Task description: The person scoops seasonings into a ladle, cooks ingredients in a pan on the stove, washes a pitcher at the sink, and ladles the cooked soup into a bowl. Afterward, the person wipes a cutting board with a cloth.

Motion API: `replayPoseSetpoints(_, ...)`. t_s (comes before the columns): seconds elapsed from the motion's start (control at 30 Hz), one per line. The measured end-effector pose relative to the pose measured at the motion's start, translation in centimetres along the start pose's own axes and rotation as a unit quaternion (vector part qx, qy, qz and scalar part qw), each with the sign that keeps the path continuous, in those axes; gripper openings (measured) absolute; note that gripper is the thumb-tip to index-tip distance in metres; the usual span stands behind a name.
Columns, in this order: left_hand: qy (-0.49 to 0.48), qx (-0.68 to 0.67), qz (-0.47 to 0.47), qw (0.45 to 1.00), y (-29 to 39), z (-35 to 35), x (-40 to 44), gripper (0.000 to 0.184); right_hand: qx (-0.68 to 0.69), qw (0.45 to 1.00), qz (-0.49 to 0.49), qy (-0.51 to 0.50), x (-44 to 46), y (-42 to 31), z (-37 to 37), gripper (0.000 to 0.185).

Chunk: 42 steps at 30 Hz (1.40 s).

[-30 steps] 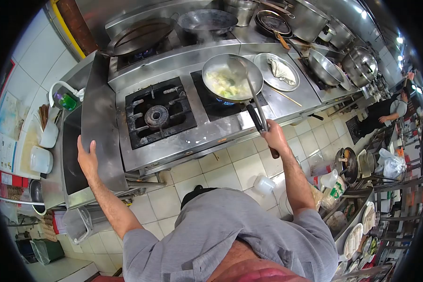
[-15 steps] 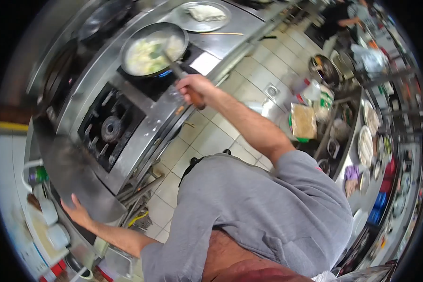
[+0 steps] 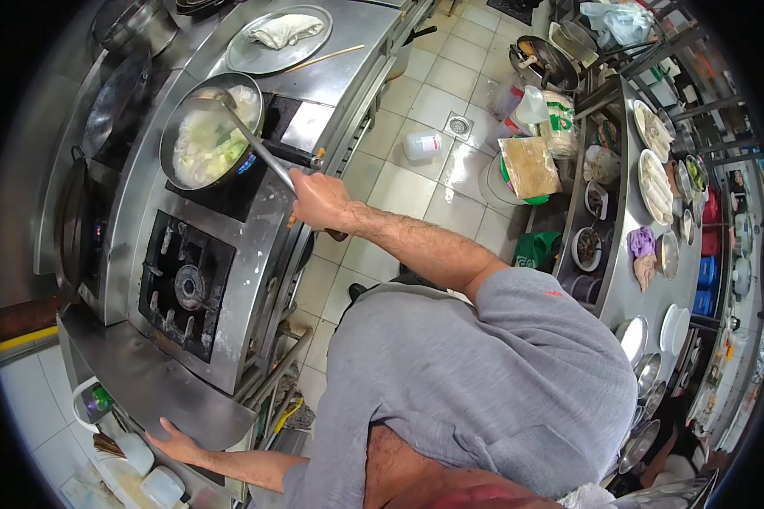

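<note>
My right hand (image 3: 321, 201) is closed around the handle of a long metal ladle (image 3: 266, 155). The ladle's bowl is inside a dark pan (image 3: 169, 136), near its far rim. Pale chunks and green vegetable pieces (image 3: 216, 155) lie in the pan in a whitish liquid. The pan's black handle points toward my right hand, and blue flame shows beneath its edge. At the lower left, my left hand (image 3: 176, 443) has its fingers apart and holds nothing. It is beside the edge of a metal side panel (image 3: 153, 373); whether it touches is unclear.
An unlit-looking burner (image 3: 190, 288) is nearer me than the pan. Behind the pan, a round tray (image 3: 244, 56) carries a folded white cloth, with a thin stick beside it. Across the tiled floor stands a counter (image 3: 624, 288) with plates and bowls. A clear container (image 3: 423, 146) is on the floor.
The ladle has moved deeper to the pan's far left side, its bowl now by the rim. The view has shifted, so the stove appears lower and farther left. My left hand stays by the panel.
</note>
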<state>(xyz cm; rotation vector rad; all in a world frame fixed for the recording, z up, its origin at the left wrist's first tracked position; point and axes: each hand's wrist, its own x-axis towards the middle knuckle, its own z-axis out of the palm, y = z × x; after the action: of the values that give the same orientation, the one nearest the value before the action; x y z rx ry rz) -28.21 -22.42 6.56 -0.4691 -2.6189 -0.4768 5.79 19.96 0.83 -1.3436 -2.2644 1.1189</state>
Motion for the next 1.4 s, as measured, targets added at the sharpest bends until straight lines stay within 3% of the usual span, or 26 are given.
replayPoseSetpoints(0.07, -0.007, 0.011, -0.008, 1.000, 0.1, -0.1, 0.0, 0.067, 0.005, 1.000, 0.007, 0.010, 0.7, -0.1, 0.2, 0.026)
replayPoseSetpoints(0.13, 0.030, 0.021, 0.010, 0.999, -0.4, 0.4, -0.2, 0.064, 0.221, 0.974, 0.030, -0.034, 1.8, -0.3, 0.2, 0.017)
replayPoseSetpoints(0.17, 0.062, 0.033, 0.029, 0.997, -0.5, 0.5, -0.1, 0.062, 0.223, 0.974, 0.027, -0.031, 2.1, -0.6, 0.1, 0.017)
replayPoseSetpoints(0.2, 0.066, 0.030, 0.033, 0.997, 0.4, 0.1, -0.3, 0.062, 0.360, 0.926, 0.072, -0.086, 2.5, -0.8, 0.0, 0.015)
replayPoseSetpoints(0.23, 0.149, 0.092, 0.035, 0.984, 1.3, -0.3, -1.0, 0.059, 0.490, 0.853, 0.115, -0.137, 2.8, -0.9, -0.2, 0.015)
replayPoseSetpoints(0.27, 0.231, 0.149, 0.038, 0.961, 2.8, -0.6, -1.7, 0.057, 0.503, 0.839, 0.133, -0.159, 2.8, -1.1, -0.4, 0.015)
replayPoseSetpoints(0.3, 0.313, 0.108, 0.089, 0.939, 5.1, -0.6, -2.2, 0.049, 0.517, 0.824, 0.149, -0.178, 2.7, -1.2, -0.6, 0.017)
replayPoseSetpoints(0.37, 0.312, -0.084, 0.079, 0.943, 13.2, -0.4, -4.3, 0.040, 0.506, 0.828, 0.121, -0.211, 2.8, -0.7, -0.4, 0.022)
replayPoseSetpoints(0.43, 0.224, -0.396, 0.138, 0.880, 21.8, 0.6, -6.3, 0.033, 0.459, 0.847, 0.021, -0.268, 2.7, 1.1, -0.7, 0.033)
replayPoseSetpoints(0.5, 0.115, -0.526, 0.182, 0.823, 30.5, 0.4, -9.5, 0.031, 0.387, 0.892, 0.020, -0.231, 0.8, 2.1, -3.3, 0.047)
replayPoseSetpoints(0.6, -0.060, -0.690, 0.335, 0.639, 41.2, 0.6, -15.7, 0.025, 0.323, 0.934, -0.017, -0.154, -0.9, 7.9, -7.8, 0.048)
replayPoseSetpoints(0.63, -0.106, -0.730, 0.393, 0.548, 45.1, 0.0, -18.2, 0.023, 0.259, 0.963, -0.047, -0.062, -1.3, 11.3, -9.1, 0.048)
replayPoseSetpoints(0.67, -0.157, -0.738, 0.391, 0.527, 47.7, 0.8, -20.5, 0.023, 0.187, 0.980, -0.065, 0.036, -1.9, 14.9, -10.9, 0.047)
replayPoseSetpoints(0.7, -0.216, -0.742, 0.392, 0.499, 50.2, 2.0, -22.9, 0.023, 0.188, 0.979, -0.037, 0.069, -2.7, 18.7, -13.1, 0.047)
replayPoseSetpoints(0.77, -0.355, -0.650, 0.367, 0.563, 55.2, 5.3, -26.7, 0.027, 0.121, 0.965, 0.037, 0.229, -5.0, 26.3, -18.7, 0.050)
replayPoseSetpoints(0.83, -0.482, -0.559, 0.370, 0.564, 61.3, 8.2, -30.4, 0.026, 0.033, 0.906, 0.156, 0.392, -9.0, 32.6, -24.6, 0.045)
replayPoseSetpoints(0.9, -0.532, -0.436, 0.437, 0.580, 65.8, 12.5, -33.5, 0.024, -0.073, 0.833, 0.260, 0.483, -12.7, 39.4, -29.7, 0.032)
replayPoseSetpoints(0.93, -0.542, -0.414, 0.475, 0.557, 67.6, 14.9, -35.2, 0.025, -0.119, 0.786, 0.335, 0.506, -15.1, 40.3, -32.7, 0.029)
replayPoseSetpoints(0.97, -0.562, -0.369, 0.506, 0.540, 69.2, 17.2, -36.5, 0.025, -0.272, 0.752, 0.369, 0.475, -17.4, 45.3, -34.4, 0.027)
replayPoseSetpoints(1.0, -0.581, -0.326, 0.535, 0.519, 70.8, 19.6, -37.7, 0.026, -0.274, 0.751, 0.383, 0.462, -19.2, 44.3, -37.1, 0.028)
replayPoseSetpoints(1.03, -0.588, -0.286, 0.564, 0.504, 72.4, 22.2, -38.8, 0.028, -0.348, 0.672, 0.400, 0.517, -20.5, 46.8, -37.4, 0.030)
replayPoseSetpoints(1.13, -0.612, -0.231, 0.562, 0.505, 76.9, 30.5, -41.7, 0.031, -0.374, 0.600, 0.506, 0.494, -23.2, 50.0, -38.7, 0.040)
replayPoseSetpoints(1.3, -0.614, -0.116, 0.590, 0.512, 86.9, 46.4, -46.1, 0.031, -0.400, 0.518, 0.610, 0.446, -25.6, 54.7, -36.1, 0.056)
replayPoseSetpoints(1.4, -0.604, -0.006, 0.591, 0.534, 94.6, 54.5, -48.3, 0.037, -0.416, 0.515, 0.614, 0.431, -25.2, 55.4, -35.0, 0.061)
